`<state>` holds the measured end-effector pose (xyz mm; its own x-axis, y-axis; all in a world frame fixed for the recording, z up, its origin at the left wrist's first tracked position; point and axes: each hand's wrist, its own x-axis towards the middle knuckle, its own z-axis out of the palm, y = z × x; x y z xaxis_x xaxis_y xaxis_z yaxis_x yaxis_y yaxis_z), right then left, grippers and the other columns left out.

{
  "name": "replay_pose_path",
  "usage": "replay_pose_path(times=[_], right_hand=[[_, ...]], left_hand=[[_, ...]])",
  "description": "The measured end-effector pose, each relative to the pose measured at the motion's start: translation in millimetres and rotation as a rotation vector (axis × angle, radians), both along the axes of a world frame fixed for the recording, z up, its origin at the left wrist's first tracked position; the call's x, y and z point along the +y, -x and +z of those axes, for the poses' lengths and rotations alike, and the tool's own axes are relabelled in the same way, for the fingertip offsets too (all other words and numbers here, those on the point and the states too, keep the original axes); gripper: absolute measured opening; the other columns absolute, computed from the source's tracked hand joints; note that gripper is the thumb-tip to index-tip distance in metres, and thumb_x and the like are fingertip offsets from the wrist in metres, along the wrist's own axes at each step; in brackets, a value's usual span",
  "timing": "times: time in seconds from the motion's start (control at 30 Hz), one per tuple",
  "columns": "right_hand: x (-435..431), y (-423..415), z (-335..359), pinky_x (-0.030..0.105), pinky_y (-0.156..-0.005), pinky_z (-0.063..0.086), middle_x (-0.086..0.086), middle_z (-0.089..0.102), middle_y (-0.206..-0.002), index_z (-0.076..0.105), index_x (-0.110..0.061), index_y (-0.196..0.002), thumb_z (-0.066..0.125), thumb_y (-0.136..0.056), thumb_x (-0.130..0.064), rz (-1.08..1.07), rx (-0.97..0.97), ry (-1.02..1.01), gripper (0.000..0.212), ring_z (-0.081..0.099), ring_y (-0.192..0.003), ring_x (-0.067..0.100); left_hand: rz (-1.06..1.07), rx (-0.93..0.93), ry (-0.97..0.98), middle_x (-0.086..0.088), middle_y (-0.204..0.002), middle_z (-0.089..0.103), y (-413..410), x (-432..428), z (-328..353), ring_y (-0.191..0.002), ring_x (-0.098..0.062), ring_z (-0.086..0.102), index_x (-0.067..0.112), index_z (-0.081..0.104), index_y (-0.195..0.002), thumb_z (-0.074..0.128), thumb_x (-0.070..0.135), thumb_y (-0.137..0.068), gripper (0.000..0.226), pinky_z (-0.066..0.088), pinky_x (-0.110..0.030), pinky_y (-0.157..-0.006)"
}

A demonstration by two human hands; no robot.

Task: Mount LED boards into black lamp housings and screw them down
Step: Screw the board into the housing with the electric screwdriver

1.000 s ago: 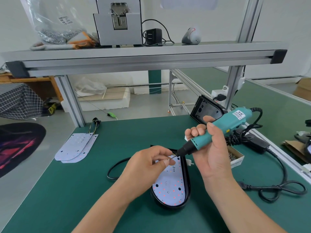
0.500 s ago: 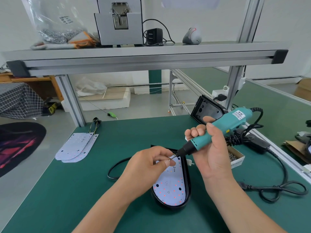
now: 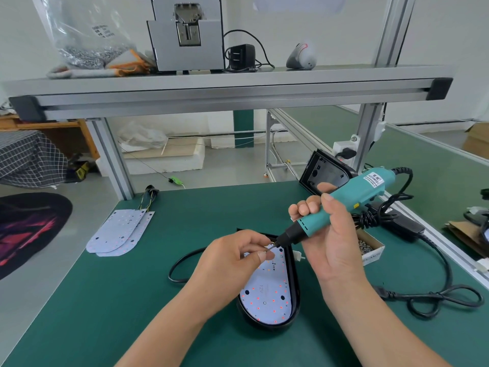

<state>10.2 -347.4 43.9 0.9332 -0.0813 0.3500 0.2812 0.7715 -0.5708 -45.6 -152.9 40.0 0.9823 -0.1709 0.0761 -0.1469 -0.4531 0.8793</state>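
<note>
A black lamp housing (image 3: pixel 295 295) lies on the green bench with a white LED board (image 3: pixel 267 295) seated inside it. My right hand (image 3: pixel 336 247) grips a teal electric screwdriver (image 3: pixel 344 205), tilted so that its bit points down-left over the board's far end. My left hand (image 3: pixel 232 263) hovers above the board and pinches a small screw (image 3: pixel 267 250) against the bit tip. My hands hide the board's far end.
Two spare LED boards (image 3: pixel 119 231) with wires lie at the left. A small box of screws (image 3: pixel 369 247) sits behind my right hand. Another black housing (image 3: pixel 324 173) leans at the back right. The screwdriver's black cable (image 3: pixel 434 295) loops at the right.
</note>
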Motion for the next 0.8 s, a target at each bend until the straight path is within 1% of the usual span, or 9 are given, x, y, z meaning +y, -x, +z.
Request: replay_pose_path(times=[0.17, 0.27, 0.33, 0.37, 0.47, 0.6, 0.67, 0.73, 0.8], right_hand=[[2.7, 0.8, 0.5, 0.04, -0.085, 0.057, 0.003, 0.052, -0.083, 0.052, -0.014, -0.121, 0.077, -0.095, -0.035, -0.006, 0.027, 0.011, 0.042, 0.056, -0.077, 0.02], [2.2, 1.3, 1.3, 0.039, -0.085, 0.056, 0.003, 0.053, -0.083, 0.051, -0.014, -0.122, 0.068, -0.1, -0.034, -0.023, 0.032, 0.032, 0.035, 0.056, -0.077, 0.019], [2.7, 2.6, 1.8, 0.039, -0.085, 0.056, 0.004, 0.053, -0.085, 0.049, -0.014, -0.127, 0.061, -0.103, -0.033, -0.022, 0.012, 0.038, 0.032, 0.056, -0.078, 0.02], [3.4, 3.2, 1.7, 0.04, -0.085, 0.055, 0.004, 0.052, -0.085, 0.049, -0.015, -0.128, 0.059, -0.104, -0.032, -0.018, 0.0, 0.04, 0.031, 0.056, -0.079, 0.02], [5.6, 4.2, 1.4, 0.038, -0.084, 0.055, 0.004, 0.052, -0.086, 0.05, -0.017, -0.126, 0.059, -0.103, -0.031, -0.012, -0.007, 0.051, 0.029, 0.056, -0.08, 0.021], [5.3, 2.3, -0.9, 0.038, -0.083, 0.054, 0.003, 0.052, -0.084, 0.05, -0.016, -0.125, 0.063, -0.102, -0.032, -0.026, 0.04, 0.026, 0.031, 0.056, -0.078, 0.019], [4.8, 1.0, -2.6, 0.038, -0.082, 0.054, 0.003, 0.052, -0.083, 0.05, -0.015, -0.125, 0.063, -0.102, -0.031, -0.03, 0.057, 0.007, 0.031, 0.056, -0.077, 0.019], [4.0, -0.2, -4.5, 0.037, -0.082, 0.055, 0.003, 0.052, -0.083, 0.051, -0.015, -0.123, 0.063, -0.103, -0.031, -0.03, 0.063, -0.009, 0.029, 0.057, -0.076, 0.019], [3.7, -1.1, -6.1, 0.037, -0.082, 0.056, 0.002, 0.053, -0.083, 0.05, -0.014, -0.124, 0.063, -0.103, -0.032, -0.033, 0.066, -0.017, 0.03, 0.058, -0.075, 0.018]], left_hand=[[0.084, -0.018, -0.025, 0.032, -0.102, 0.077, -1.6, -2.1, -7.1, -0.077, -0.001, 0.068, 0.044, 0.069, -0.113, 0.064, 0.025, -0.102, 0.023, 0.056, -0.031, -0.061], [0.079, -0.037, -0.073, 0.037, -0.102, 0.074, -0.2, -4.3, -8.4, -0.086, -0.008, 0.073, 0.045, 0.067, -0.121, 0.062, 0.025, -0.105, 0.026, 0.055, -0.022, -0.059], [0.084, -0.065, -0.111, 0.04, -0.102, 0.073, 1.2, -5.1, -8.5, -0.09, -0.008, 0.074, 0.044, 0.066, -0.126, 0.061, 0.026, -0.106, 0.027, 0.056, -0.018, -0.063], [0.093, -0.076, -0.129, 0.041, -0.102, 0.072, 1.7, -5.1, -7.8, -0.091, -0.006, 0.074, 0.043, 0.065, -0.127, 0.061, 0.028, -0.106, 0.027, 0.058, -0.019, -0.067], [0.104, -0.082, -0.151, 0.042, -0.103, 0.072, 1.9, -4.7, -4.8, -0.092, -0.005, 0.074, 0.043, 0.065, -0.129, 0.061, 0.029, -0.106, 0.028, 0.061, -0.034, -0.08], [0.079, -0.098, -0.122, 0.041, -0.106, 0.072, 1.7, -3.6, -4.9, -0.094, -0.01, 0.075, 0.044, 0.066, -0.129, 0.061, 0.027, -0.105, 0.03, 0.062, -0.036, -0.08], [0.06, -0.109, -0.094, 0.041, -0.109, 0.071, 0.2, -2.3, -6.7, -0.085, -0.009, 0.073, 0.046, 0.064, -0.13, 0.063, 0.027, -0.105, 0.032, 0.061, -0.027, -0.072], [0.037, -0.132, -0.061, 0.041, -0.113, 0.07, -1.1, -0.5, -7.8, -0.064, -0.007, 0.06, 0.047, 0.063, -0.13, 0.065, 0.028, -0.102, 0.034, 0.054, -0.018, -0.06], [0.038, -0.16, 0.002, 0.037, -0.117, 0.071, -1.0, 0.5, -5.7, -0.058, -0.012, 0.051, 0.051, 0.062, -0.126, 0.062, 0.031, -0.095, 0.037, 0.053, -0.023, -0.059]])
